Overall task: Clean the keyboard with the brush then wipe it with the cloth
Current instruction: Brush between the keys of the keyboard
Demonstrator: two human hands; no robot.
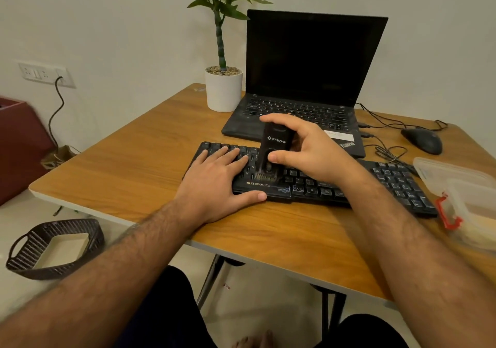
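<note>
One keyboard [335,183], one brush [271,157], perhaps two tubs [461,186].

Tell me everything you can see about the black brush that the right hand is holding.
The brush is a black, plastic-looking block, upright and slightly tilted, with white lettering on its body. A row of short dark bristles at its lower end meets the keys of the keyboard, left of centre. The right hand grips it, thumb on the front, fingers over the top. The left hand rests beside it, apart.
</note>
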